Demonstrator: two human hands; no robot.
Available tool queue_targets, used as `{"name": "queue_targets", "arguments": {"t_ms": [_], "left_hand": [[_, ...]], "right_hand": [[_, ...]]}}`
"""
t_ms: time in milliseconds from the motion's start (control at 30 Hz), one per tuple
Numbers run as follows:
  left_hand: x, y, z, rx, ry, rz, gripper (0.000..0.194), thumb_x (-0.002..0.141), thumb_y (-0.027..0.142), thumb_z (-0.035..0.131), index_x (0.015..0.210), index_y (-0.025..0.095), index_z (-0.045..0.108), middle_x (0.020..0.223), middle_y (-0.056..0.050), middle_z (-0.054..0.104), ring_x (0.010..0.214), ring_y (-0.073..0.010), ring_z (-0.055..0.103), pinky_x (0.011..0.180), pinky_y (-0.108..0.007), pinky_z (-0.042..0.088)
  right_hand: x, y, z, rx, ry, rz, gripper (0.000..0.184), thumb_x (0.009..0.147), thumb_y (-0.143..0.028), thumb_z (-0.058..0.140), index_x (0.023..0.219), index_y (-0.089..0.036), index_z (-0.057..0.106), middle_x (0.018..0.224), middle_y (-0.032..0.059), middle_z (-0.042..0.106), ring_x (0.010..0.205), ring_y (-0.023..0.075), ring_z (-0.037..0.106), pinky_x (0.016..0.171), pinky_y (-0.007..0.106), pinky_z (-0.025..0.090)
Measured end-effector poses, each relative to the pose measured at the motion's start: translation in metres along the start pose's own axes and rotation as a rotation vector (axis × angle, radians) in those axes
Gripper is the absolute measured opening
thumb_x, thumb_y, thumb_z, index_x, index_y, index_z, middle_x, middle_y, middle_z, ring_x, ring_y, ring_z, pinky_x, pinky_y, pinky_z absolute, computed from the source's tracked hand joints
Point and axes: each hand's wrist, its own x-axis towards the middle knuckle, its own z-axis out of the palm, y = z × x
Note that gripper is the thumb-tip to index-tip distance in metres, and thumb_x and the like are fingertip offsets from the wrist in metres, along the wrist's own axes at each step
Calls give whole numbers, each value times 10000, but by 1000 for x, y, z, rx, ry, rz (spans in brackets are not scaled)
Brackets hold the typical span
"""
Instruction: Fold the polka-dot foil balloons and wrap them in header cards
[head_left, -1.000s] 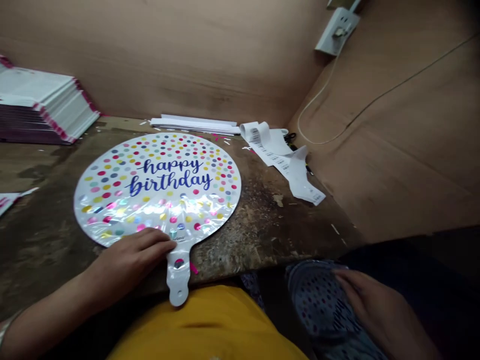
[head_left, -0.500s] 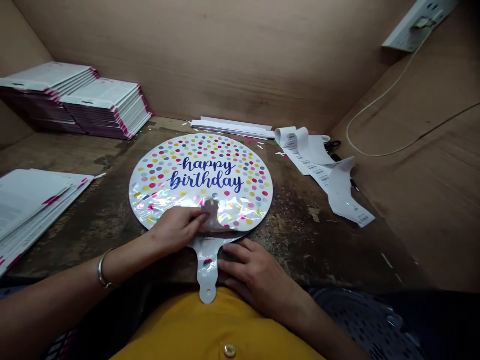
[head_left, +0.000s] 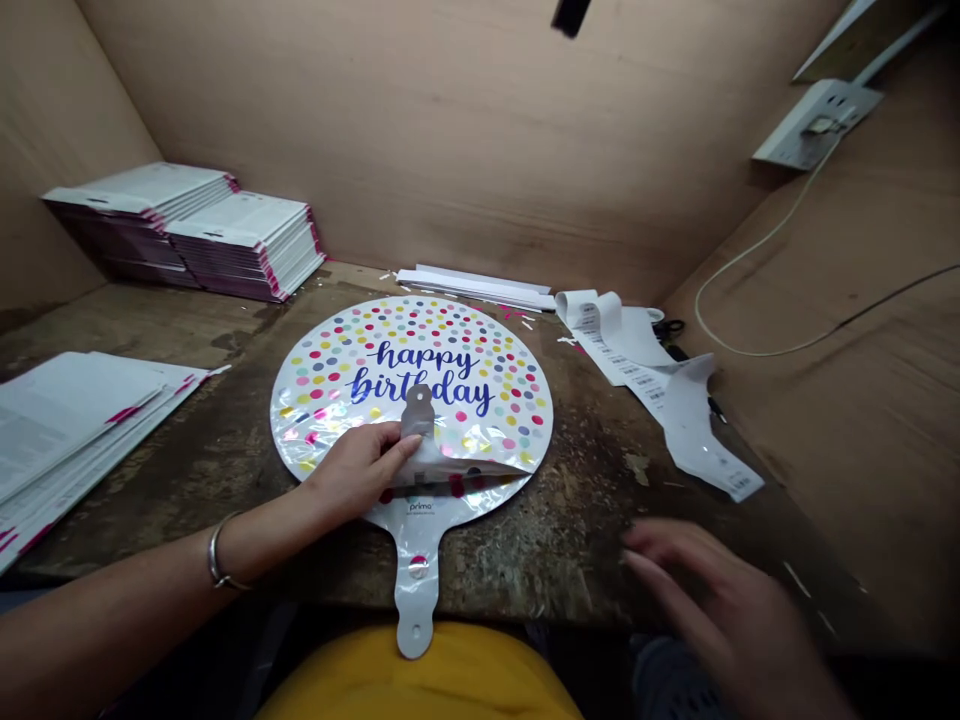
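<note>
Worn workbench [head_left: 592,560]: your left hand [head_left: 352,475] seemingly grips the foil balloon's [head_left: 420,350] fold [head_left: 465,465], neck [head_left: 416,590] toward you; your open right hand [head_left: 720,600], farther off, holds nothing.

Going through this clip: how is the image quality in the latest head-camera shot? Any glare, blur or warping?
In the head view, glare streaks the lower half of the foil balloon beside the left hand; the right hand looks softly blurred; a dark blurred shape cuts in at the top edge; the wide lens makes the wooden walls lean.
</note>
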Motion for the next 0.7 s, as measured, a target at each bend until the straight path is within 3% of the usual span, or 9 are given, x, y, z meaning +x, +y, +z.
{"name": "queue_targets", "arguments": {"t_ms": [67,133,233,333,400,467,533,600,700], "left_hand": [[1,5,-4,60,37,127,386,908,456,384,701,181,559,577,32,546,524,-133,521,498,-226,373],[1,10,-9,151,110,286,352,928,398,386,725,185,580,630,20,574,584,-137,535,545,-233,387],[-3,16,-15,300,411,554,181,904,324,475,833,191,575,755,-15,603,722,-168,558,657,-276,428],[-11,14,-13,340,657,833,148,837,259,597,958,213,524,847,-29,606,839,-182,560,791,-322,451],[-11,8,-9,428,493,832,120,839,220,576,951,226,535,870,-31,624,860,-179,579,822,-327,461],[-3,0,-6,584,204,604,211,838,278,558,1040,217,566,1059,-90,633,1012,-238,574,885,-387,451],[11,-8,-7,698,22,347,470,823,385,557,1249,195,501,1353,-158,472,1242,-342,425,987,-496,368],[27,-17,-12,734,-46,274,590,847,418,511,1384,218,372,1488,-148,277,1357,-374,231,1054,-561,245],[43,-29,-19,719,-83,338,535,912,417,400,1425,309,290,1526,-88,174,1388,-357,116,1079,-580,160]], "right_hand": [[47,-36,30,131,-12,-131,219,831,-386,552,946,-221,638,1112,102,648,1049,248,588,892,377,485],[90,-72,60,180,-150,-279,497,727,-353,680,1183,-196,558,1258,120,565,1170,276,504,981,408,413],[143,-113,90,207,-537,-345,295,652,-182,689,946,-206,673,962,56,694,939,252,620,826,330,473],[186,-129,98,203,-589,-276,109,644,-106,622,697,-186,675,723,13,688,746,212,637,686,267,470],[217,-127,94,218,-517,-212,91,681,-127,593,706,-173,667,702,13,677,695,192,626,619,242,457],[251,-121,86,227,-429,-118,104,733,-167,558,747,-151,660,664,25,660,614,173,606,544,231,441],[287,-113,75,229,-340,-31,122,756,-188,549,748,-126,653,596,28,631,520,151,571,488,228,427],[322,-104,63,224,-238,29,106,741,-171,571,722,-103,649,557,25,611,465,131,544,473,227,423],[366,-87,36,200,-6,77,129,725,-138,573,726,-30,642,586,53,611,481,124,548,501,237,416]]}}
